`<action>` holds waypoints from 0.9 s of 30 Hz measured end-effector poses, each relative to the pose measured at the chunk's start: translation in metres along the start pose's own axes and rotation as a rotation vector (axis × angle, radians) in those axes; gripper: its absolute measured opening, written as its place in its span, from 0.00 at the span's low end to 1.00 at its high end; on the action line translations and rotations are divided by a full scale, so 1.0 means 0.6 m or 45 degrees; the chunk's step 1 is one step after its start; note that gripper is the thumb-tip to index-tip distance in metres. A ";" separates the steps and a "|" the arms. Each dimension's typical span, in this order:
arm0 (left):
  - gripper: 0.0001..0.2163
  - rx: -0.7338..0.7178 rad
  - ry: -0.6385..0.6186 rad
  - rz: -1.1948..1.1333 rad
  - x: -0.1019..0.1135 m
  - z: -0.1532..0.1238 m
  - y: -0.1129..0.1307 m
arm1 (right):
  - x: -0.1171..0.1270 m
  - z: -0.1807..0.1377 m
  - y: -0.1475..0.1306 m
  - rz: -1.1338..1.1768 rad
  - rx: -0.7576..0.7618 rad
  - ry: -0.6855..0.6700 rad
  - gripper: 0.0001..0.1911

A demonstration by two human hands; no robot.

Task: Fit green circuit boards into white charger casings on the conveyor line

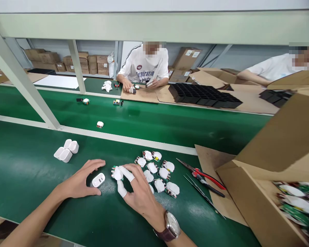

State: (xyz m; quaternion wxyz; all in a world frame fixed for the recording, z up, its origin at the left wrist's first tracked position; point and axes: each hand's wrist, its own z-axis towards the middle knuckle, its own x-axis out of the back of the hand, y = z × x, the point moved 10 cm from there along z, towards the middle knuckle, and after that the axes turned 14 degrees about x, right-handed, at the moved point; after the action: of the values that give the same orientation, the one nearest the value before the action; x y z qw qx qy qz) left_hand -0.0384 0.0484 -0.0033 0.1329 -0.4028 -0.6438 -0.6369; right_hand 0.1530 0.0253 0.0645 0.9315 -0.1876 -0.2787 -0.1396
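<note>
Between the thumb and covered forefinger of my right hand (139,192) is a small circuit board (117,173) with a white top. White finger covers wrap those fingertips, and a watch is on the wrist. My left hand (79,180) is open, thumb and fingers spread around a white charger housing (98,180) with two slots on its face. That housing stands on the green bench, apart from the fingers as far as I can see. To the right of my right hand lie several similar white-topped circuit boards (159,185), partly hidden by it.
Several white housings (65,155) stand at the left. Red-handled pliers (199,175) and tweezers (202,193) lie at the right, beside a cardboard box (257,202) of boards. Beyond a metal rail, a green belt (149,121) carries a few boards. Two people sit across, near black trays (203,96).
</note>
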 end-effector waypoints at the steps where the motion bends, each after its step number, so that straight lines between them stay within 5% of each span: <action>1: 0.34 -0.008 -0.051 -0.012 -0.004 0.000 0.003 | 0.000 0.000 -0.001 0.024 -0.003 0.010 0.26; 3: 0.24 -0.039 -0.032 -0.023 -0.008 0.002 0.009 | -0.001 0.000 -0.007 0.078 0.011 0.024 0.27; 7: 0.23 -0.217 0.279 0.059 -0.005 -0.002 0.028 | -0.012 -0.002 -0.022 0.135 0.036 -0.029 0.28; 11: 0.21 -0.308 0.420 0.163 -0.005 -0.010 0.041 | -0.020 -0.005 -0.031 0.088 0.063 -0.093 0.27; 27: 0.19 -0.391 0.406 0.294 -0.022 -0.018 0.056 | -0.040 -0.003 -0.042 0.006 0.115 -0.223 0.21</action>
State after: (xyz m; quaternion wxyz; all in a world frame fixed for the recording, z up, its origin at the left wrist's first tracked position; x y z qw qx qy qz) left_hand -0.0105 0.0293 0.0132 0.2420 -0.3835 -0.4601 -0.7633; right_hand 0.1257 0.0060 0.0562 0.9114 -0.1576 -0.3647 -0.1076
